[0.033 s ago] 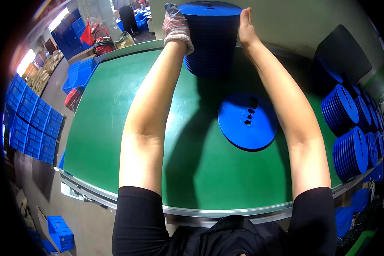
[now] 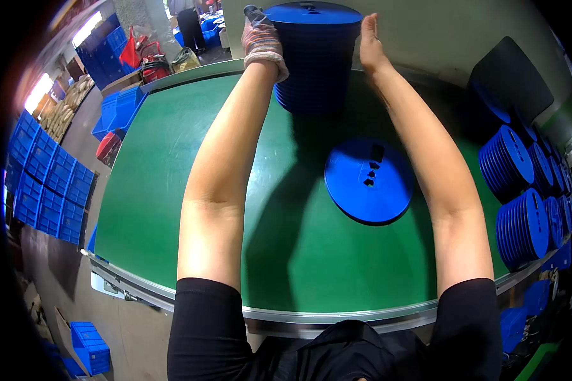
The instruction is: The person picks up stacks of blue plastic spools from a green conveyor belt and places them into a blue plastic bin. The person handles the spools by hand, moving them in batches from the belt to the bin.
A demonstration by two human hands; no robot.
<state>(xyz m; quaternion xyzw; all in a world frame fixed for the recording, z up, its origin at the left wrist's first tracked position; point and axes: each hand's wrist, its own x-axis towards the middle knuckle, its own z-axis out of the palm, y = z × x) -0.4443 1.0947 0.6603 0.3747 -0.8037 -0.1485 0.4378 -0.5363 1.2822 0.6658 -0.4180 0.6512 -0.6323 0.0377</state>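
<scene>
A tall stack of blue round discs stands on the green table, toward its far edge. My left hand, in a pale striped glove with a grey fingertip, lies along the stack's left side with fingers stretched out. On the other side, my bare right hand is held upright with straight fingers, a small gap between it and the top disc. Nearer to me, a single blue disc with black cut-outs around its middle lies flat between my forearms.
More stacks of blue discs line the table's right side, before a dark panel. The green table has a metal edge. Blue crates stand on the floor at left, with another blue crate lower down.
My right hand has shifted slightly to the right, away from the stack. The left hand, the stack and the single disc look the same.
</scene>
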